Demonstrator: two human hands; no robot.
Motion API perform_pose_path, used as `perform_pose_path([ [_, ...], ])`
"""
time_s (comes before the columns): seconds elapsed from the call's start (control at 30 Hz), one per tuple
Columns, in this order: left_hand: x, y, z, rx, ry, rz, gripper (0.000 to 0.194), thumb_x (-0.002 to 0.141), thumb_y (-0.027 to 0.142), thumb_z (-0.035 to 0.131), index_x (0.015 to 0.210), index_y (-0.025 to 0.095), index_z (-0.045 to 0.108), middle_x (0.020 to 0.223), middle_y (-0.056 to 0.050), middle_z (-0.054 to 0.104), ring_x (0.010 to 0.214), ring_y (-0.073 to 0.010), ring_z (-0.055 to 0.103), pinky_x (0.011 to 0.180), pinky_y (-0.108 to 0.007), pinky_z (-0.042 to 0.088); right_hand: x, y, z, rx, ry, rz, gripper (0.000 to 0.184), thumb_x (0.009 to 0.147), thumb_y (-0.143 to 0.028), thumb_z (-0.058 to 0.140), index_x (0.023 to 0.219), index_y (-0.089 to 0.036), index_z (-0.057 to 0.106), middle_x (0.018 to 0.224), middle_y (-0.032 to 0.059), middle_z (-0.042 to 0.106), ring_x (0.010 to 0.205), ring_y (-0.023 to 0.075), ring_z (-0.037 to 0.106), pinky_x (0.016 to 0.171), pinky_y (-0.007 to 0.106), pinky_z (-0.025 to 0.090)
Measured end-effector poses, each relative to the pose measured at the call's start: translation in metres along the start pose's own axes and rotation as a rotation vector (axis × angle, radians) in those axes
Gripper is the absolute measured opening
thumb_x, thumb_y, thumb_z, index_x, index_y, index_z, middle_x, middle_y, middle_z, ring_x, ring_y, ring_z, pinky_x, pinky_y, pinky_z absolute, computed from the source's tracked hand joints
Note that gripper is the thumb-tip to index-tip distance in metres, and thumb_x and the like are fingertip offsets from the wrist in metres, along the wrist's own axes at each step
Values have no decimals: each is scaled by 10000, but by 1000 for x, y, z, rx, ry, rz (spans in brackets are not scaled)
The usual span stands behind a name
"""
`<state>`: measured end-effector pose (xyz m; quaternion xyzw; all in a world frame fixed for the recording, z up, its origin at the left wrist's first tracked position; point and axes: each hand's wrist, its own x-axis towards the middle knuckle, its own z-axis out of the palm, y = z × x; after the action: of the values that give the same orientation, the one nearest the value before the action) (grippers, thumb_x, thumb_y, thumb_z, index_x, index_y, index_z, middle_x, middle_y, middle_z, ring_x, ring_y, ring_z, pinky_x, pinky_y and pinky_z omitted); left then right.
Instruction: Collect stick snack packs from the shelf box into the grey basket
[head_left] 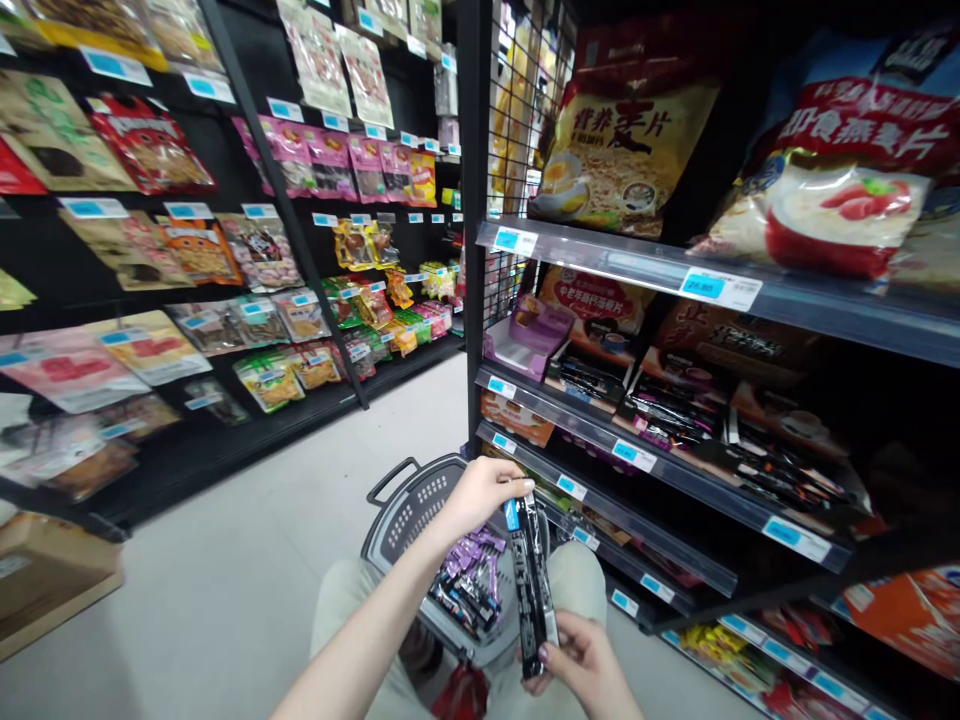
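Observation:
Several slim black stick sachets (531,570), one with a blue end, are held upright between my two hands. My left hand (491,490) pinches their top ends. At the lower ends, the fingers of my right hand (574,655) are closed around the bundle. Just behind and to the left is a grey plastic shopping basket (397,530), close to my knees. Loose purple sachets (476,555) and black sachets (465,600) lie inside it. My left forearm hides part of the basket.
To the right, a shelf (585,415) holds open boxes of stick sachets (675,400), with large oatmeal bags (840,190) above. Hanging snack packs (150,145) fill the left rack. A cardboard box (56,580) sits on the floor at lower left.

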<state>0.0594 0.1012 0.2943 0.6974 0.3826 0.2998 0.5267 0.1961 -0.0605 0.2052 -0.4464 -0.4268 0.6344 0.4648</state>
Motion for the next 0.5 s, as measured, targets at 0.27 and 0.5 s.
perform_pose_path([
  [0.27, -1, 6, 1, -108, -28, -43, 258, 665, 373, 525, 680, 118, 561, 512, 39, 469, 365, -41, 390, 354, -155, 321, -3, -11, 0, -95, 101, -42, 285, 663, -429, 577, 699, -146, 576, 584, 45, 604, 497, 159, 571, 502, 280, 474],
  [0.5, -9, -1, 2, -188, -89, -74, 182, 671, 311, 529, 709, 138, 488, 550, 40, 479, 373, -65, 488, 353, -159, 389, -1, -1, -6, 276, 256, 121, 421, 641, -551, 526, 826, -173, 515, 673, 66, 603, 398, 133, 517, 324, 231, 359],
])
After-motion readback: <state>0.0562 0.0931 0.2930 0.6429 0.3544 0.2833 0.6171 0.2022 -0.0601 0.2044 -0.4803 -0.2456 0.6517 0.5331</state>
